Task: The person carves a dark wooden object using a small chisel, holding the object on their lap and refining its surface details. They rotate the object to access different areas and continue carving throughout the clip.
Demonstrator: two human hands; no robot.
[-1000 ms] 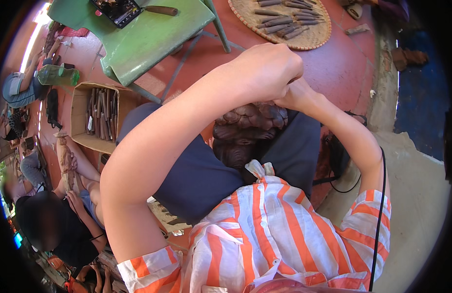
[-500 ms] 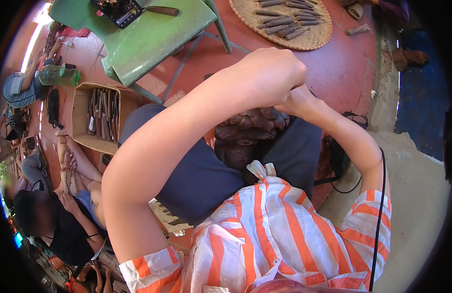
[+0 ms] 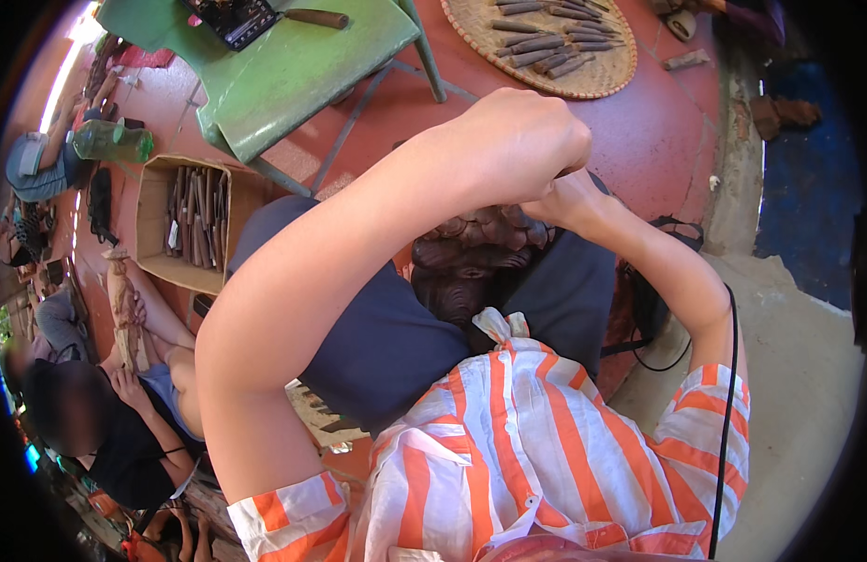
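Note:
A dark brown carved wooden piece [image 3: 475, 262] with rounded, lumpy relief stands between my knees. Above its far end my left hand [image 3: 532, 136] is curled into a fist, knuckles up, its arm reaching across from the left. My right hand [image 3: 560, 199] is closed too, tucked just under and against the left one. Whatever the fingers grip is hidden behind the hands and wrists. Part of the carving's top is covered by my left forearm.
A green chair [image 3: 302, 80] holds a phone [image 3: 232, 21] and a wooden-handled tool [image 3: 316, 18]. Several carving tools lie on a round woven tray [image 3: 621, 70]. A cardboard box [image 3: 157, 260] with more tools stands left, near a seated person [image 3: 124, 440] holding a pale carving [image 3: 126, 314].
My right hand has slid slightly left and down toward the carving. The left fist has shifted a little outward. Both stay closed and close together.

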